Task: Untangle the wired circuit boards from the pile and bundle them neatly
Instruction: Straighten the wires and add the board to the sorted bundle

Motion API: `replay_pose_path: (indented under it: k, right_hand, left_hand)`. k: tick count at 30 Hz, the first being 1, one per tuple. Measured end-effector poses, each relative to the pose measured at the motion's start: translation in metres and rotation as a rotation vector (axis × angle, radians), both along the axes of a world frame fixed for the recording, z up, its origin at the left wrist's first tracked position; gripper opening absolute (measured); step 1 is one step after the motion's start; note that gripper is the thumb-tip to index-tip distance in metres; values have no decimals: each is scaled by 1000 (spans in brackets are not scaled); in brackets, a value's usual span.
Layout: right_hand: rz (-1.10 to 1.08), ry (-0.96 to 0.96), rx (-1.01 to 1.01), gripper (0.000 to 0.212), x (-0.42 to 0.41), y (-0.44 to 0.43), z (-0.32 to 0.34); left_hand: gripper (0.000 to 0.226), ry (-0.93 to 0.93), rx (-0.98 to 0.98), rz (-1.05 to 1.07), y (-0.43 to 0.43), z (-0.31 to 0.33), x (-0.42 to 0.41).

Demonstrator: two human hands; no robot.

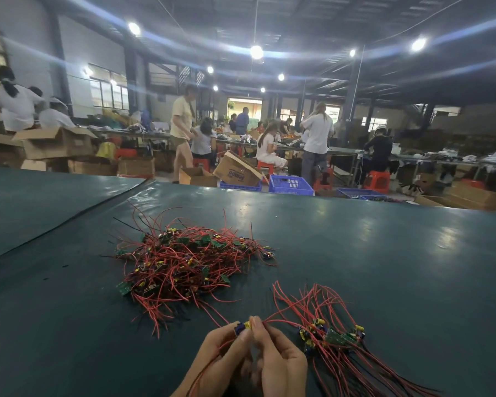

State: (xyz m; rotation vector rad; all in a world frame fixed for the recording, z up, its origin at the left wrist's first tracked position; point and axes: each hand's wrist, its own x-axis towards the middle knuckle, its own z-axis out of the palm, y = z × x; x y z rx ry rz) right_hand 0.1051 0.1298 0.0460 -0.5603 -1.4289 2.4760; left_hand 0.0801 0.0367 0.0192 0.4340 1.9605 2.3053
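Hands are held together low in view, one wired circuit board (242, 328) pinched between the curled fingertips of the left hand (218, 356) and right hand (281, 365). The sorted bundle (334, 336) is laid just beside the right hand, its leads running diagonally from far-left to near-right. The tangled pile (184, 262) is left ahead and to the left, apart from both hands.

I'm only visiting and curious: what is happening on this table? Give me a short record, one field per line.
table: dark green, glossy
tangled pile: red-wired circuit boards heaped mid-table, beyond the hands
sorted group: boards with wires lying roughly parallel, right of the hands
left hand: pinches a small board
right hand: pinches the same small board
behind: cardboard box, blue crate, people working
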Motion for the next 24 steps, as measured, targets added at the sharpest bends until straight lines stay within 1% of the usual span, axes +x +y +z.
replay_pose_path:
  k: [2, 4, 6, 9, 12, 16, 20, 22, 24]
  right_hand:
    - [17, 4, 45, 16, -1, -1, -2]
    - [16, 5, 101, 18, -1, -1, -3]
    - [12, -2, 113, 20, -2, 0, -3]
    - [-42, -25, 129, 23, -3, 6, -1]
    - [-95, -61, 102, 23, -6, 19, 1]
    - [-174, -91, 23, 13, -13, 40, 4]
    - [-247, -36, -98, 13, -19, 51, 4]
    - [-281, -9, -79, 13, -19, 51, 3]
    - [-269, 11, -19, 19, -17, 48, 0]
  left_hand:
    - [40, 38, 2, -24, 0, 7, -3]
    - [50, 37, 24, 4, -1, 11, -6]
    - [55, 51, 16, 28, -1, 11, -9]
    - [53, 153, -96, 24, 0, 13, -11]
    - [49, 187, -142, 10, 0, 16, -11]
    - [47, 199, -141, -29, 0, 20, -11]
    - [46, 199, -168, -62, -1, 20, -10]
    - [45, 180, -158, -66, -3, 20, -11]
    - [46, 160, -126, -51, -5, 20, -12]
